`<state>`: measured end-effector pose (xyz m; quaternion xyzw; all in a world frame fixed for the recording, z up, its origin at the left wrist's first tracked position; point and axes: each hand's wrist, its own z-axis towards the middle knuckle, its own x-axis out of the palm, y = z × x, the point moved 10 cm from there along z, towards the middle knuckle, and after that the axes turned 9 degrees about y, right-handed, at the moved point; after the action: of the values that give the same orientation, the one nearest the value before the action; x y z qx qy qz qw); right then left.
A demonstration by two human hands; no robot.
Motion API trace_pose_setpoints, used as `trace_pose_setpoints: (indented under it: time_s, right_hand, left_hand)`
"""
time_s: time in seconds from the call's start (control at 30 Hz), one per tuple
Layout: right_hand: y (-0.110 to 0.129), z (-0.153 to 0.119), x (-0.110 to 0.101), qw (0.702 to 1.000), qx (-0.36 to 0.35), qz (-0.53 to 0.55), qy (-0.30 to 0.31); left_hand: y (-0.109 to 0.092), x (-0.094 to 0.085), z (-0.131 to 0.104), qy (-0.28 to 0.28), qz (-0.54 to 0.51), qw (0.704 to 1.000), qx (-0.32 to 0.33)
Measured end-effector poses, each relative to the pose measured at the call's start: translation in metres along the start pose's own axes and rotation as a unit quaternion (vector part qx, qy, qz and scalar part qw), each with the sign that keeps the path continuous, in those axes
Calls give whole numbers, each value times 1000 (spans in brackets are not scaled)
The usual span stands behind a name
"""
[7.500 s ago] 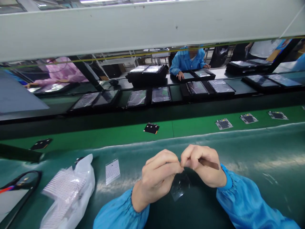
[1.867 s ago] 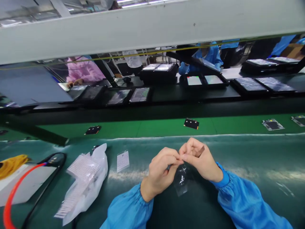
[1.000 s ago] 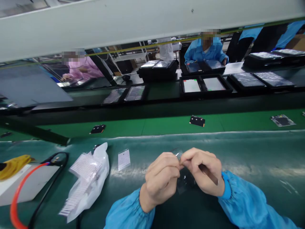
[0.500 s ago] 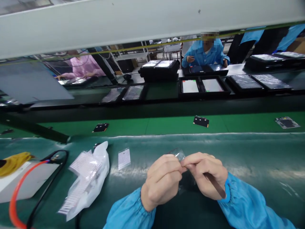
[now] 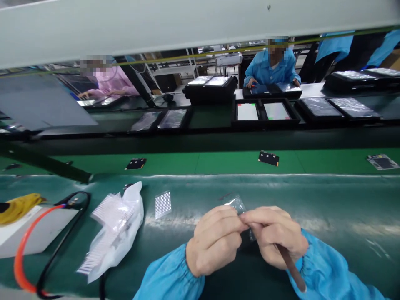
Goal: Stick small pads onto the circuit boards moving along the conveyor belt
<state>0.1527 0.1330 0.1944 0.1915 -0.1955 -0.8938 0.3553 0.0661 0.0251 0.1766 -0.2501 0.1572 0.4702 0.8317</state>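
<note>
My left hand (image 5: 217, 239) and my right hand (image 5: 276, 233) meet over the green mat, their fingertips pinched together. A clear plastic film or small bag (image 5: 236, 203) shows behind and below the fingers. Its held edge is hidden by them. A slim brown tool (image 5: 292, 268), its kind not clear, is tucked in my right palm and sticks out toward the wrist. Left of my hands a small sheet with rows of white dots (image 5: 163, 205) lies flat. Farther left rests a white plastic bag (image 5: 125, 241) with striped sticker sheets (image 5: 108, 216) on it.
Beyond the mat runs a green belt (image 5: 218, 161) carrying a black board (image 5: 268, 158) and other circuit boards. Black trays (image 5: 265, 122) with screens stand behind it. A red hose (image 5: 20, 266) and black cable (image 5: 64, 243) curve at left. Co-workers (image 5: 271, 68) sit opposite.
The boards on the belt have shifted slightly right. My hands stay pinched together, and the brown tool has swung a little lower. The co-worker in blue has lowered a hand to the tray.
</note>
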Motion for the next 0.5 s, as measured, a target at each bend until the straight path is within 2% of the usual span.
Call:
trace_pose_setpoints:
  time_s: [0.17, 0.33, 0.5]
  right_hand:
    - [-1, 4, 1, 999, 15, 30, 7]
    - [-1, 4, 1, 1000, 14, 10, 20]
    - [0, 0, 0, 1000, 8, 7, 8]
  left_hand:
    - [5, -3, -4, -6, -17, 1000, -13]
    - [5, -5, -8, 25, -28, 999, -19]
    - [0, -2, -7, 31, -22, 999, 21]
